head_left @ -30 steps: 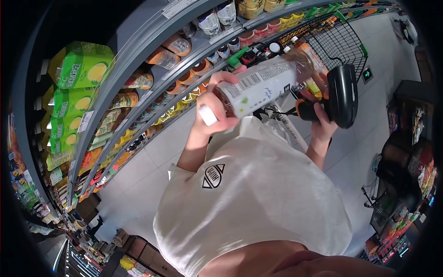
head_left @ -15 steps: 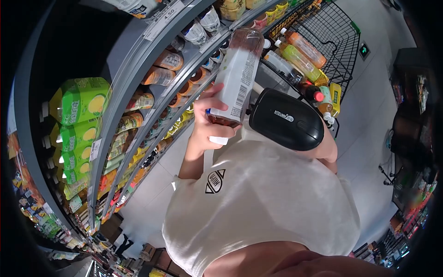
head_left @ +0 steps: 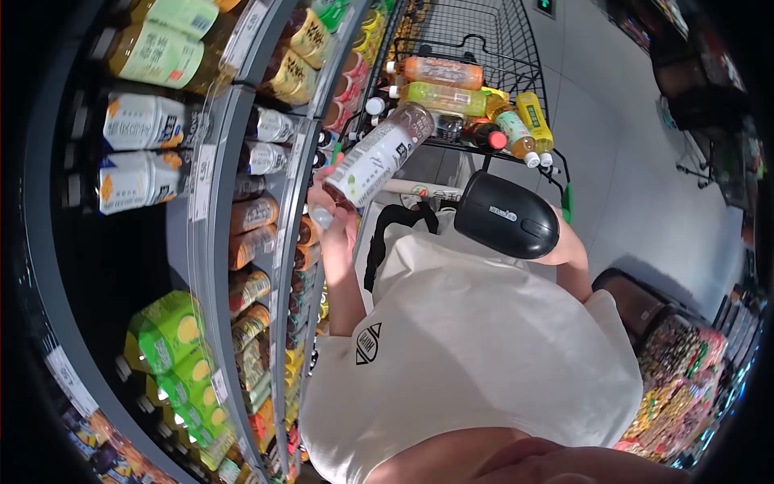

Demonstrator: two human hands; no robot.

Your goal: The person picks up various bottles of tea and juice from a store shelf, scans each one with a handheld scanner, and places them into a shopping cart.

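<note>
My left hand [head_left: 332, 202] is closed around the cap end of a clear plastic drink bottle [head_left: 383, 153]. A white label with dark print wraps the bottle, which lies tilted with its base toward the cart. Below the bottle, a white cap shows by my fingers. My right forearm [head_left: 571, 250] reaches forward at the right. A black, rounded, mouse-shaped device [head_left: 506, 216] covers my right hand, so its fingers are hidden. Just beyond the bottle stands a black wire shopping cart [head_left: 516, 48], holding an orange drink bottle [head_left: 439, 73], a yellow-green drink bottle [head_left: 443, 97] and several others.
Drink shelves [head_left: 214, 161] run along my left, with price tags and rows of bottles. Green lemon-printed packs [head_left: 173, 339] sit on a shelf at lower left. Grey floor tiles [head_left: 621, 161] lie to the right of the cart. Colourful packaged goods [head_left: 677, 371] are at lower right.
My left hand has lowered and turned the bottle, tilting it rightward; a different side of the label now shows. The view has swung, and the shelves and cart have shifted in it.
</note>
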